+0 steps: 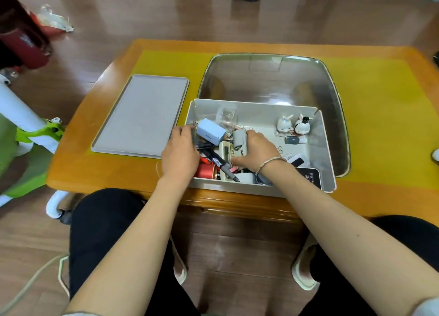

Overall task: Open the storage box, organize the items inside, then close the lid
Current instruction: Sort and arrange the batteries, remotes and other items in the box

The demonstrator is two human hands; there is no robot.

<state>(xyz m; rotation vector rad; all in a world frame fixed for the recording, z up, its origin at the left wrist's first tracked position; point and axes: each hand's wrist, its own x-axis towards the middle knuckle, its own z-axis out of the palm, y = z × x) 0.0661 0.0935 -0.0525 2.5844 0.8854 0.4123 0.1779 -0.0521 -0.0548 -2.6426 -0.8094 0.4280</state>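
A person is sitting at a low wooden table (99, 171) and looking down at an open white box (261, 188) near its front edge. The box's grey lid (142, 116) is lying flat on the table just left of the box, on a yellow mat (384, 116). A clear plastic tub (332, 106) is standing right behind the box.

Both hands are reaching into the box's left half. The left hand (181, 153) is resting over the left wall with its fingers bent downward among the items; its fingertips are hidden, so whether it is holding anything cannot be told. The right hand (257, 149), wearing a silver bracelet (270, 162) at the wrist, is lying with curled fingers over a grey cylinder (240, 137) and a cream gadget (226, 152), possibly gripping one of them, though the view is not making this certain.

Between the hands a pale blue box (210, 131) is sitting on the pile, with a black marker (221, 163) lying slantwise below it and a red spool (206, 171) against the front wall. At the back right two small rabbit figures (294, 125) are standing side by side. A crumpled clear wrapper (226, 118) is lying at the back, and a dark card (310, 176) is resting in the front right corner
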